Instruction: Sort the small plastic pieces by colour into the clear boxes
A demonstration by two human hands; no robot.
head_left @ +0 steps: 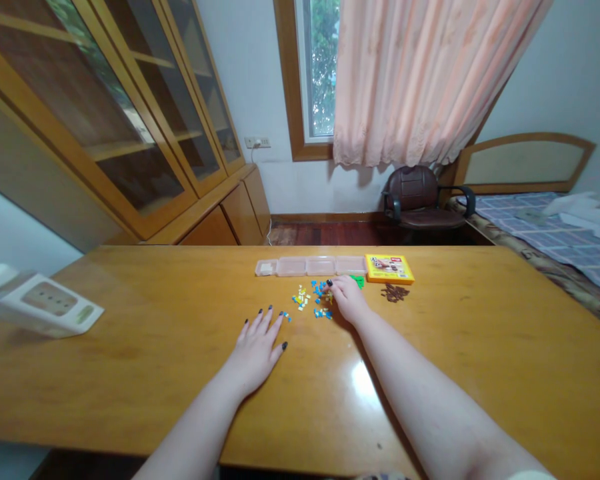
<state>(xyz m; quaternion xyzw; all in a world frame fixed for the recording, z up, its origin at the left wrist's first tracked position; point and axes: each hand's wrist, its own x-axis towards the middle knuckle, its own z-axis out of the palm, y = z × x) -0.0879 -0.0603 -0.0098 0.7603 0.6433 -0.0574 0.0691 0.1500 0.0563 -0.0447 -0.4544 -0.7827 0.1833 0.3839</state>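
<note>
My left hand (261, 350) lies flat on the wooden table with its fingers spread. A few small blue and white pieces (287, 317) lie by its index fingertip. My right hand (347, 298) reaches into the loose blue pieces (319, 288), its fingers bent and drawn together; what they pinch, if anything, is too small to make out. Around it are a mixed blue and pale cluster (323, 313), a yellow and white cluster (301, 298) and green pieces (357, 282), partly hidden by the hand. A pile of brown pieces (395, 293) sits to its right.
Behind the pieces stands a row of clear plastic compartments (321, 266), a white piece in the leftmost. A yellow box (390, 269) adjoins its right end. At the table's left is a white container (50, 303). Beyond the table (180, 400) are a cabinet, a chair (415, 200) and a bed.
</note>
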